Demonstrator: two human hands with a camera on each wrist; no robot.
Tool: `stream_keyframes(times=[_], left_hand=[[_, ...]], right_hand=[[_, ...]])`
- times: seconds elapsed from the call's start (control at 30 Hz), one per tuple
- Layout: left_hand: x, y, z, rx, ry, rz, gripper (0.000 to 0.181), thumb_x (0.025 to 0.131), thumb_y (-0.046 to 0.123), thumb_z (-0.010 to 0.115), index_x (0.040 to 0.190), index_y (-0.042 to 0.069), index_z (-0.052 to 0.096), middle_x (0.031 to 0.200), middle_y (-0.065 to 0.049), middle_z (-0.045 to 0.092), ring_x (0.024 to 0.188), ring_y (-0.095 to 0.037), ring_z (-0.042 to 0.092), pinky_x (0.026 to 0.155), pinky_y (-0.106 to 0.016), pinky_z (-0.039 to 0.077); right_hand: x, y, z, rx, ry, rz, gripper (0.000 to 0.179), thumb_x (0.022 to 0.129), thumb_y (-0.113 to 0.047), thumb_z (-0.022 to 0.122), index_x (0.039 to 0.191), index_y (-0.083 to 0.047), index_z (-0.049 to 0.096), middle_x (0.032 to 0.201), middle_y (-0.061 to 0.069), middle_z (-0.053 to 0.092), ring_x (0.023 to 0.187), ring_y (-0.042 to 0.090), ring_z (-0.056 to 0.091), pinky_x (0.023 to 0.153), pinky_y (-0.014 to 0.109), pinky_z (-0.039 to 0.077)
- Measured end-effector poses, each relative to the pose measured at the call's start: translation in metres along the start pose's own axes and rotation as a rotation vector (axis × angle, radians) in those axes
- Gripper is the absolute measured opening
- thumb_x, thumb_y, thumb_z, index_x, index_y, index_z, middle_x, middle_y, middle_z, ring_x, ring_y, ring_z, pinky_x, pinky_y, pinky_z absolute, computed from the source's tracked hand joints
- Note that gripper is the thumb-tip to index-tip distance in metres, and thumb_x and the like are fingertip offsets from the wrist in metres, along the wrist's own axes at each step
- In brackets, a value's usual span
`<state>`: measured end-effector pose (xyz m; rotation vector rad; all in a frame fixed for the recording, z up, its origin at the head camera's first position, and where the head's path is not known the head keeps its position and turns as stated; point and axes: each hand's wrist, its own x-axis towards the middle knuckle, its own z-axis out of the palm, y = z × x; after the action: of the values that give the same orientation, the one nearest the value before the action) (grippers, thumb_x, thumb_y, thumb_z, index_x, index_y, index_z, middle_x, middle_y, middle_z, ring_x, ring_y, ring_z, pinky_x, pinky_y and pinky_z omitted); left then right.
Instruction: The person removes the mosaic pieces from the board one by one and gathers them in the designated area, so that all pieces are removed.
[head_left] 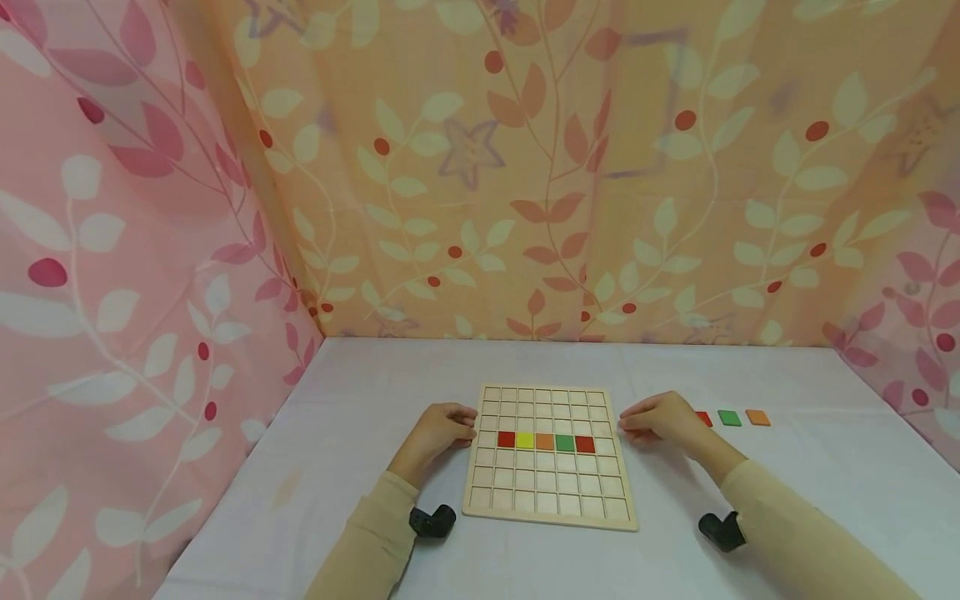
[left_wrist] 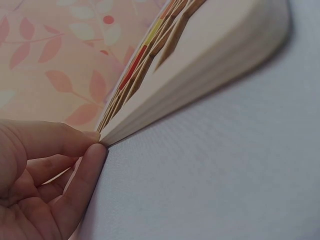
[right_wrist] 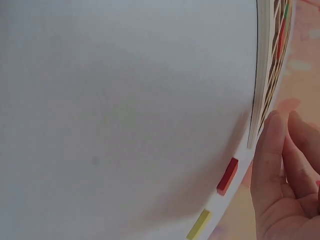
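A square wooden grid board lies on the table. Across one row of its cells runs a line of tiles: a red tile, a yellow tile, an orange tile, a green tile and another red tile. At the board's left edge, my left hand pinches the rim between thumb and finger. My right hand is at the opposite edge, fingertips right at the rim; in the right wrist view its fingers are extended with a gap between them.
Right of my right hand are a partly covered red tile, a green tile and an orange tile. The right wrist view also has a yellow tile on the white tablecloth. Patterned curtains enclose the table.
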<state>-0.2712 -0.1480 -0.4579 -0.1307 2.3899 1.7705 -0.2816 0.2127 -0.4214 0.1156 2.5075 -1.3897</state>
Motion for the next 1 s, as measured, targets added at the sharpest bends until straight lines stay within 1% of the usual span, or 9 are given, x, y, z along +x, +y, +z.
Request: stream_keyframes(times=[0.23, 0.37, 0.5, 0.73, 0.9, 1.0], left_hand=[[-0.001, 0.001, 0.000, -0.004, 0.003, -0.005, 0.032, 0.082, -0.010, 0.070, 0.114, -0.007, 0.067, 0.089, -0.007, 0.063, 0.074, -0.011, 0.060, 0.068, -0.023, 0.058], [-0.001, 0.001, 0.000, -0.006, 0.004, -0.003, 0.033, 0.082, -0.009, 0.070, 0.114, -0.007, 0.068, 0.090, -0.008, 0.064, 0.074, -0.011, 0.060, 0.068, -0.025, 0.059], [-0.001, 0.002, -0.001, -0.002, 0.004, -0.001, 0.032, 0.082, -0.009, 0.070, 0.114, -0.007, 0.068, 0.090, -0.009, 0.064, 0.074, -0.011, 0.060, 0.067, -0.025, 0.058], [-0.001, 0.002, -0.001, 0.001, 0.010, -0.014, 0.032, 0.082, -0.009, 0.070, 0.113, -0.006, 0.068, 0.088, -0.006, 0.063, 0.073, -0.011, 0.059, 0.066, -0.023, 0.057], [0.000, 0.001, 0.000, -0.001, 0.018, -0.032, 0.031, 0.082, -0.010, 0.070, 0.113, -0.005, 0.069, 0.088, -0.006, 0.063, 0.072, -0.011, 0.058, 0.066, -0.022, 0.057], [0.000, 0.001, 0.001, 0.005, 0.019, -0.031, 0.031, 0.082, -0.010, 0.071, 0.112, -0.005, 0.069, 0.089, -0.006, 0.063, 0.072, -0.011, 0.059, 0.066, -0.023, 0.058]], right_hand=[[0.000, -0.004, 0.014, 0.002, -0.040, -0.001, 0.026, 0.086, -0.012, 0.077, 0.104, 0.006, 0.073, 0.077, 0.007, 0.074, 0.064, 0.012, 0.067, 0.062, 0.025, 0.059], [-0.002, -0.007, 0.019, 0.013, -0.070, -0.018, 0.025, 0.086, -0.010, 0.076, 0.104, 0.008, 0.072, 0.077, 0.008, 0.074, 0.063, 0.012, 0.067, 0.062, 0.026, 0.060], [-0.003, -0.009, 0.024, 0.022, -0.085, -0.017, 0.024, 0.086, -0.009, 0.075, 0.104, 0.008, 0.072, 0.079, 0.009, 0.075, 0.063, 0.012, 0.066, 0.062, 0.026, 0.060], [-0.002, -0.010, 0.030, 0.011, -0.091, 0.002, 0.022, 0.086, -0.009, 0.076, 0.103, 0.005, 0.074, 0.077, 0.006, 0.074, 0.062, 0.012, 0.066, 0.062, 0.025, 0.060], [-0.003, -0.011, 0.032, 0.008, -0.109, 0.007, 0.021, 0.085, -0.009, 0.077, 0.100, 0.004, 0.074, 0.073, 0.004, 0.072, 0.060, 0.012, 0.064, 0.061, 0.025, 0.059], [-0.003, -0.011, 0.033, 0.009, -0.118, 0.010, 0.020, 0.085, -0.009, 0.077, 0.100, 0.004, 0.075, 0.072, 0.004, 0.071, 0.060, 0.012, 0.064, 0.061, 0.025, 0.059]])
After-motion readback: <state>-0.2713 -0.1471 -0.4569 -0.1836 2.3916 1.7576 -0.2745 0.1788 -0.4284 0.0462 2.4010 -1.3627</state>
